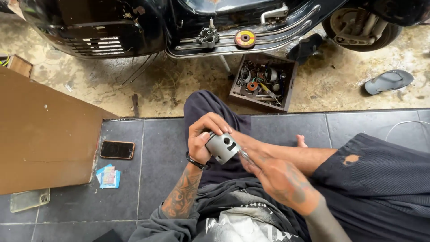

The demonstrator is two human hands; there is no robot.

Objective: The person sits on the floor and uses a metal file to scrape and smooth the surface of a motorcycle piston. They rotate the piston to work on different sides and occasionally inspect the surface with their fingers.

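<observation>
- Left hand [204,136] is wrapped around a grey metal piston [222,147], fingers curled over its crown end, thumb along the near side. Clamped firmly on it.
- The piston sits at frame centre, held above the lap, not touching the floor. Its open skirt faces 4 o'clock; the pin hole in its side wall is visible.
- Right hand [280,179] is at 4 o'clock from the piston, fingers closed on a thin metal tool [244,155]. Tool tip meets the piston skirt. Tool type: cannot tell, mostly hidden and blurred.
- A black wristband [195,162] sits on the left wrist.
- The person sits on dark floor tiles [156,152], legs stretched toward 12 o'clock.
- A phone [117,149] lies flat on the tiles at 9 o'clock from the hands; folded banknotes [109,175] are just below it, at 8 o'clock.
- A second phone in a clear case [29,200] is at far 8 o'clock, beside a brown board [45,134].
- A wooden box of small parts [263,81] sits at 1 o'clock on the rough concrete, under a black scooter [134,22].
- On the scooter's running board: a grinding disc [245,39] and a small metal part [208,36], close together.
- A grey sandal [388,81] lies at 2 o'clock, well apart from everything else.
</observation>
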